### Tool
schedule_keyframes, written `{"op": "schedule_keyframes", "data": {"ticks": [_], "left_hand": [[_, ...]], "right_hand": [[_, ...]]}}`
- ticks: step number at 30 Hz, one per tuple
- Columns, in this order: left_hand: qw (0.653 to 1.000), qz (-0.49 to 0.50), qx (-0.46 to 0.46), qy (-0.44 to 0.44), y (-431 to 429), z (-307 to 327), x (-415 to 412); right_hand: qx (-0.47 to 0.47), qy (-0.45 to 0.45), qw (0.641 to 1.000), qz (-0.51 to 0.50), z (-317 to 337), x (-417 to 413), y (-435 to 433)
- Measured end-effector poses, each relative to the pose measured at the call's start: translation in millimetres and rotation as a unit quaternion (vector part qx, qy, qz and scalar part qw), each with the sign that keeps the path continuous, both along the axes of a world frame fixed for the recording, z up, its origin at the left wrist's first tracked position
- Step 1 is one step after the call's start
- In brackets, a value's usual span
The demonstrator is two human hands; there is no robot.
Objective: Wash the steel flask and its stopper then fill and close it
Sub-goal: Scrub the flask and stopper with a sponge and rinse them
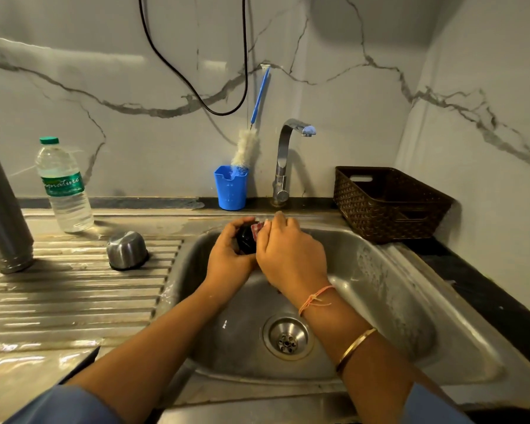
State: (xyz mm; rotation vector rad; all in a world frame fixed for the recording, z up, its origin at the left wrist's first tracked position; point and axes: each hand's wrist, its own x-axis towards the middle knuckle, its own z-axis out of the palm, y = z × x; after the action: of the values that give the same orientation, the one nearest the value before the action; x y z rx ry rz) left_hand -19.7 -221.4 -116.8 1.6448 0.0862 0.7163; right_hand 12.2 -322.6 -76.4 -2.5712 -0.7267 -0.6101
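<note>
Blue sleeves at the bottom edge, both forearms reaching out over the steel sink point(380, 286). Thread band and gold bangle point(354, 347) on the right wrist.

Left hand point(227, 255) is cupped round the black stopper point(245, 240), fingers and thumb curled on its sides, holding it above the far end of the basin. Right hand point(288, 252) lies over it from the right, fingers bent down onto the stopper's top, where a small reddish bit point(255, 229) shows. Scrub pad or part of the stopper, cannot tell. No water stream visible from the tap point(283, 160), which is just beyond the hands.

Steel flask point(0, 209) stands well left of the hands on the ribbed drainboard point(74, 295), cut by the frame edge, looks mouth-down. Steel cap cup point(126, 250) sits upside down between flask and left hand. Water bottle point(63, 185), green cap on, is beyond the cup. Blue holder point(230, 189) with a bottle brush point(247, 145) is beyond the left hand. Brown basket point(389, 203) is on the counter to the right.

Step, judged: washing the stopper by hand. Filling and closing are not begun. Next move likely needs a rinse under the tap, then a firm hold on the wet stopper, as it could slip into the basin.
</note>
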Motion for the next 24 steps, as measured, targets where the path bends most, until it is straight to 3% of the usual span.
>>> {"op": "schedule_keyframes", "data": {"ticks": [2, 4, 7, 9, 11, 13, 16, 20, 21, 22, 24], "left_hand": [[0.992, -0.020, -0.119, -0.024, 4, 8, -1], [0.977, -0.047, -0.207, -0.033, 11, 16, -1], [0.976, -0.079, -0.203, -0.026, 17, 16, -3], [0.989, -0.058, -0.134, -0.020, 16, 11, -3], [0.998, 0.015, 0.048, -0.029, 20, 7, -3], [0.977, 0.068, 0.201, -0.003, 23, 2, -1], [0.961, 0.078, 0.249, 0.091, 22, 0, -2], [0.942, 0.178, 0.261, -0.114, 16, 19, -6], [0.941, 0.182, 0.265, -0.107, 15, 19, -6], [0.944, 0.166, 0.282, -0.038, 15, 17, -5], [0.930, 0.068, 0.292, 0.210, 20, 1, 0]], "right_hand": [[-0.032, 0.012, 0.999, -0.021, -2, 9, -8], [-0.043, 0.084, 0.994, -0.051, -8, 23, -18], [0.002, 0.129, 0.988, -0.089, -11, 40, -31], [0.042, 0.114, 0.988, -0.095, -10, 46, -34], [0.058, 0.111, 0.988, -0.086, -10, 46, -34], [0.061, 0.119, 0.988, -0.083, -13, 45, -31], [0.054, 0.137, 0.986, -0.074, -20, 45, -27], [0.089, 0.128, 0.987, -0.039, -22, 45, -28], [0.095, 0.128, 0.987, -0.035, -23, 45, -28], [0.091, 0.130, 0.987, -0.039, -23, 45, -27], [0.077, 0.142, 0.985, -0.057, -27, 47, -25]]}}
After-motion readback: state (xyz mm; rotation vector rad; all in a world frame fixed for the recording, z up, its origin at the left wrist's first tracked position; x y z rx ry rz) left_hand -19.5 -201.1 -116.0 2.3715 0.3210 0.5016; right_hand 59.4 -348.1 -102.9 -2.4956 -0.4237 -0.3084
